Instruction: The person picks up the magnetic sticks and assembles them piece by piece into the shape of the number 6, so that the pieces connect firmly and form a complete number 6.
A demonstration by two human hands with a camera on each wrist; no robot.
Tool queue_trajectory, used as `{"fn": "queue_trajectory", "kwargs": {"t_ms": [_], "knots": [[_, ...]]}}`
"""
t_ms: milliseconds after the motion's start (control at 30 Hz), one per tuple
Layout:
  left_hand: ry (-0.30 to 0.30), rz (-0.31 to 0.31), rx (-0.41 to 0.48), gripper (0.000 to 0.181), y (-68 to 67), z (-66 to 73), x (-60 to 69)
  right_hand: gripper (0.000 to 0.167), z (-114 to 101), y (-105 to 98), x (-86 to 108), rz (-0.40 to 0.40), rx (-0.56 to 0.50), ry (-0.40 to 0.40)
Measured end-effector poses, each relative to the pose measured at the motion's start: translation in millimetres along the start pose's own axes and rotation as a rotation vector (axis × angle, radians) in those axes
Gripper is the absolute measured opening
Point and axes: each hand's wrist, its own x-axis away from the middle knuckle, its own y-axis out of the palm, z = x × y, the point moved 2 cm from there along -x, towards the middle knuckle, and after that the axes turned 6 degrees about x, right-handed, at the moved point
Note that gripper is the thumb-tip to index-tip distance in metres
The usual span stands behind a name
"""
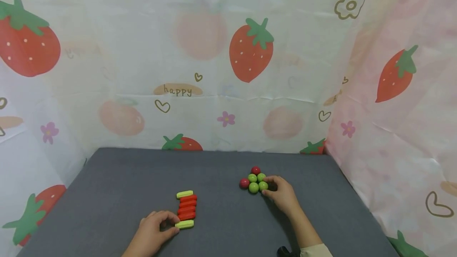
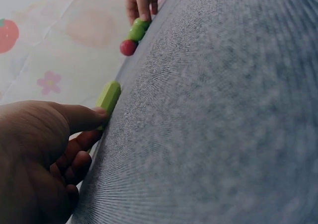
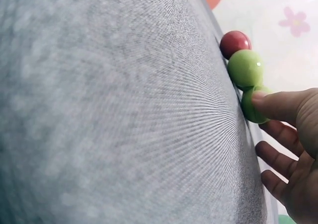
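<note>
My left hand (image 1: pixel 154 229) pinches the left end of the nearer yellow-green block (image 1: pixel 185 224), thumb on it in the left wrist view (image 2: pixel 108 99). Directly beyond it several red blocks (image 1: pixel 187 208) lie side by side in a column, with another yellow-green block (image 1: pixel 184 194) at the far end. My right hand (image 1: pixel 283 197) has thumb and index finger around the right side of a ball cluster, touching green balls (image 1: pixel 263 186). A red ball (image 1: pixel 255 170) tops the cluster and another red ball (image 1: pixel 244 183) is at its left. In the right wrist view the thumb covers part of a green ball (image 3: pixel 253 107).
Both groups lie on a dark grey table (image 1: pixel 221 169). Behind it and at the sides hangs a pale curtain (image 1: pixel 214 70) printed with strawberries and flowers. A black object (image 1: pixel 284 251) shows at the bottom edge beside the right sleeve (image 1: pixel 315 251).
</note>
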Motion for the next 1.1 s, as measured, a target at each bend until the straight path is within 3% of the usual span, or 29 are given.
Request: {"fn": "queue_trajectory", "kwargs": {"t_ms": [200, 367, 567, 933, 1100], "knots": [[-0.027, 0.002, -0.005, 0.017, -0.7, 4.4, 1.5, 0.036, 2.5, -0.4, 1.2, 0.016, 0.009, -0.011], [-0.003, 0.019, 0.011, 0.016, -3.2, 9.7, 4.1, 0.036, 3.4, -1.6, 1.4, 0.017, 0.002, -0.004], [0.063, 0.048, 0.062, 0.016, -6.4, 18.9, 3.3, 0.036, 1.0, -5.8, 1.5, 0.017, 0.001, 0.005], [0.190, 0.076, 0.045, 0.016, -4.5, 39.9, -8.8, 0.034, -11.7, -16.1, 13.9, 0.013, -0.003, -0.020], [0.226, 0.080, 0.051, 0.017, -1.0, 50.8, -16.6, 0.035, -22.9, -17.8, 23.9, 0.008, -0.028, -0.071]]}}
